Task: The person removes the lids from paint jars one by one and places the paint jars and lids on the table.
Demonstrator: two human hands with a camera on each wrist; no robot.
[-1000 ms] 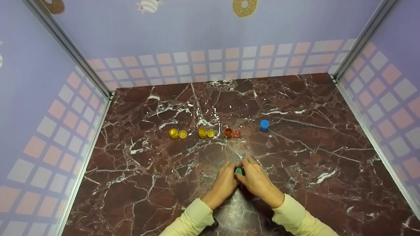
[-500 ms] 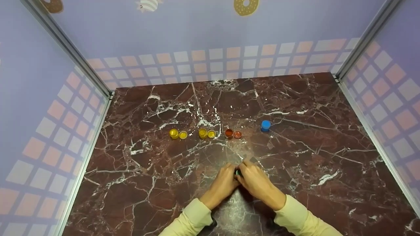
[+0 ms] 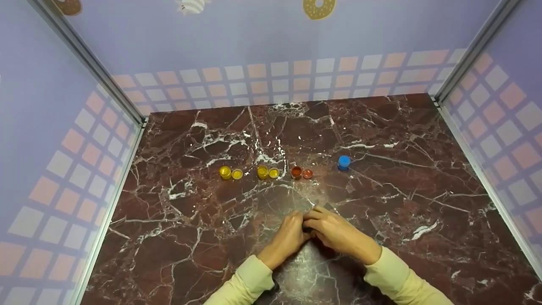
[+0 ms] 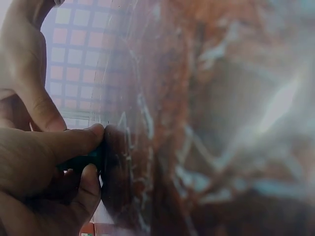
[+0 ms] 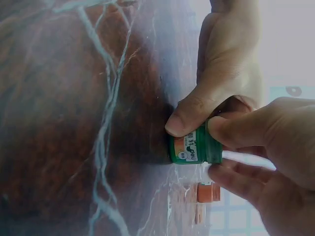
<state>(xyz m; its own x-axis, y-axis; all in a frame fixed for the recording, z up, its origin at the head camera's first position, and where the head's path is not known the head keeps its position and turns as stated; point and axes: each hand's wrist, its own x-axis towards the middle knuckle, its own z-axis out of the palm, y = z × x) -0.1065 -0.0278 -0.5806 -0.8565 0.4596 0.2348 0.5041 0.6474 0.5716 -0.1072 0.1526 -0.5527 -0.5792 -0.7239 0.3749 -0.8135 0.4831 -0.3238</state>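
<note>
Both hands meet near the front edge of the worktop point(image 3: 178, 237), about midway along it, clamped on one small green pot point(image 5: 194, 147). Left hand point(image 3: 289, 234): fingers curled, thumb and fingertips pinching the pot's base; right-wrist view shows the left thumb point(image 5: 189, 115) pressed on the labelled body. Right hand point(image 3: 334, 231): fingers curled round the pot's upper part, thumb and forefinger gripping the cap end. Pot stands on the worktop, bottom touching the marble. In head view the pot is almost fully hidden between the two hands. Left-wrist view shows only a dark green sliver point(image 4: 83, 160) under the fingers.

Further back, roughly mid-worktop, a row runs left to right, well apart from the hands:
- yellow pot point(image 3: 225, 171) with its yellow lid point(image 3: 237, 173) just beside it
- second yellow pot point(image 3: 263, 171) with lid point(image 3: 274, 173) just beside
- red pot point(image 3: 296, 171) with red lid point(image 3: 308, 173) just beside
- blue pot point(image 3: 344, 162), capped, alone at the right end, set a little further back than the others

Red pot also shows blurred in right-wrist view point(image 5: 209, 192), beyond the green pot.

Nothing lies between hands and row. Cream sleeves point(image 3: 250, 281) cover both forearms. Checked walls point(image 3: 271, 80) enclose the worktop at back, left and right.
</note>
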